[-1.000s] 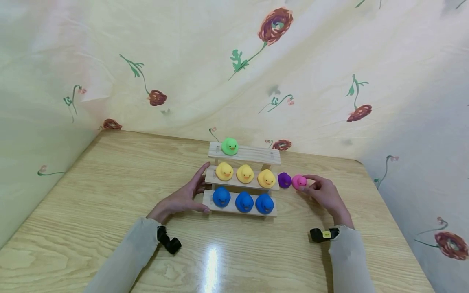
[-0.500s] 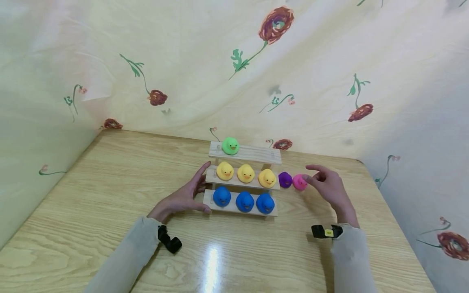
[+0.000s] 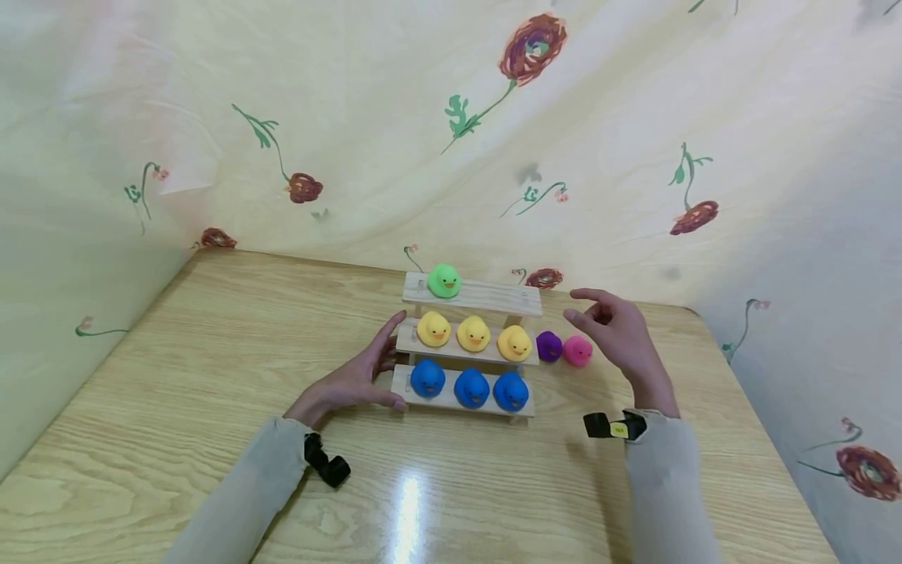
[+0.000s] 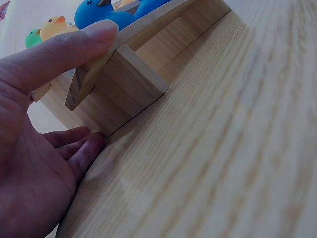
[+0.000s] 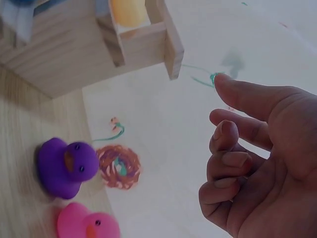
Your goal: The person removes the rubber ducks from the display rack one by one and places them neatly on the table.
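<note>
Gripping the end of the tiered wooden rack [image 3: 500,296], my left hand [image 3: 352,380] spans its lower shelves in the head view; my right hand [image 3: 620,329], holding nothing, hovers near the smooth pink duck [image 3: 578,351] on the wood-grained table [image 3: 507,493], just beside the purple duck [image 3: 549,346]. In the left wrist view, my thumb [image 4: 64,53] lies over a square-edged plank [image 4: 148,27]. In the right wrist view, my fingers [image 5: 230,159] curl loosely.

The right hand [image 3: 622,335] has let go of the pink duck [image 3: 578,351]. It has risen and moved nearer the top shelf [image 3: 496,296].
</note>
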Tool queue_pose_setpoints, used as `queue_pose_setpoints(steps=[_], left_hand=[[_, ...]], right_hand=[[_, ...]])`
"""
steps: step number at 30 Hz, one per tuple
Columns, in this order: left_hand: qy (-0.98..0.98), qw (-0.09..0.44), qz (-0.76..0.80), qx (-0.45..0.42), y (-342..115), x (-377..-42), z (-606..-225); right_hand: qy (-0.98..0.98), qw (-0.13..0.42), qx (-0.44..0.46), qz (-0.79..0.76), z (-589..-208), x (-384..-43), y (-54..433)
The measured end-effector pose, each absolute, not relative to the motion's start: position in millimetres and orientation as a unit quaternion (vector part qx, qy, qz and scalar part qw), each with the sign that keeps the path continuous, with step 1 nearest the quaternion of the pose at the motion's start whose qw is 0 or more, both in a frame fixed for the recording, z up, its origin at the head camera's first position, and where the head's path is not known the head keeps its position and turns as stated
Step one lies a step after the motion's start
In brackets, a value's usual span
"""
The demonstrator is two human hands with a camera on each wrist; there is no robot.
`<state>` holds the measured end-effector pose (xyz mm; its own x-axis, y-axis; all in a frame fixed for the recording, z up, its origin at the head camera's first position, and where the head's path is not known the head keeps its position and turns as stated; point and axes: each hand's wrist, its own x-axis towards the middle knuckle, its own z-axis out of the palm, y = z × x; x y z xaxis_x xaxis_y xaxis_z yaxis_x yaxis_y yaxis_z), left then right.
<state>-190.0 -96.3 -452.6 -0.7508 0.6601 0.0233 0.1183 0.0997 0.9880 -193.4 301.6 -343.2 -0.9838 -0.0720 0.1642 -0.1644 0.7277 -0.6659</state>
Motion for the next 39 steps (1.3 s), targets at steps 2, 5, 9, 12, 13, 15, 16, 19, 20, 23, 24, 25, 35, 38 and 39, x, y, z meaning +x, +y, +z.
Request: queue_pose_setpoints(steps=[2, 5, 9, 12, 13, 15, 16, 19, 20, 23, 24, 25, 35, 38, 39], left_hand=[[0.708, 0.222, 0.612, 0.273, -96.4, -190.4, -452.8], [0.709, 0.222, 0.611, 0.274, -96.6, -190.8, -453.5], [0.709, 0.224, 0.611, 0.273, -96.7, -190.7, -453.9], [0.709, 0.225, 0.611, 0.27, -96.8, -190.1, -453.7], [0.709, 0.225, 0.612, 0.269, -96.8, -189.9, -453.5], [0.709, 0.225, 0.612, 0.267, -96.7, -189.5, -453.2], [0.71, 0.224, 0.612, 0.268, -96.9, -189.2, -453.0], [0.709, 0.225, 0.612, 0.267, -96.5, -188.8, -452.3], [0.709, 0.226, 0.612, 0.267, -96.3, -188.7, -452.1], [0.709, 0.228, 0.612, 0.265, -96.0, -188.6, -451.7], [0.709, 0.228, 0.612, 0.265, -96.1, -188.7, -451.7], [0.709, 0.228, 0.613, 0.265, -96.1, -188.7, -451.6], [0.711, 0.224, 0.609, 0.271, -96.2, -187.8, -450.2], [0.712, 0.223, 0.608, 0.272, -96.4, -187.5, -450.0], [0.712, 0.223, 0.608, 0.272, -96.5, -187.4, -450.0]], right_hand=[[-0.925, 0.061, 0.068, 0.369, -339.2, -194.8, 296.4], [-0.922, 0.055, 0.072, 0.377, -333.5, -196.3, 288.4], [-0.92, 0.047, 0.078, 0.382, -328.5, -199.4, 277.6], [-0.918, 0.042, 0.086, 0.384, -325.8, -203.1, 267.8], [-0.919, 0.042, 0.09, 0.383, -325.0, -204.5, 264.4], [-0.918, 0.04, 0.1, 0.382, -323.1, -207.5, 257.4], [-0.917, 0.039, 0.106, 0.383, -322.1, -208.9, 254.2], [-0.916, 0.033, 0.115, 0.383, -320.3, -212.8, 245.1], [-0.915, 0.031, 0.117, 0.385, -320.0, -214.1, 242.3], [-0.912, 0.021, 0.119, 0.392, -319.1, -217.2, 234.1], [-0.911, 0.018, 0.12, 0.394, -319.0, -218.2, 231.6], [-0.911, 0.014, 0.12, 0.395, -318.5, -218.9, 229.0], [-0.91, 0.002, 0.141, 0.39, -318.3, -228.7, 205.5], [-0.912, -0.004, 0.145, 0.385, -318.0, -229.5, 200.4], [-0.911, -0.007, 0.146, 0.385, -317.8, -229.3, 198.7]])
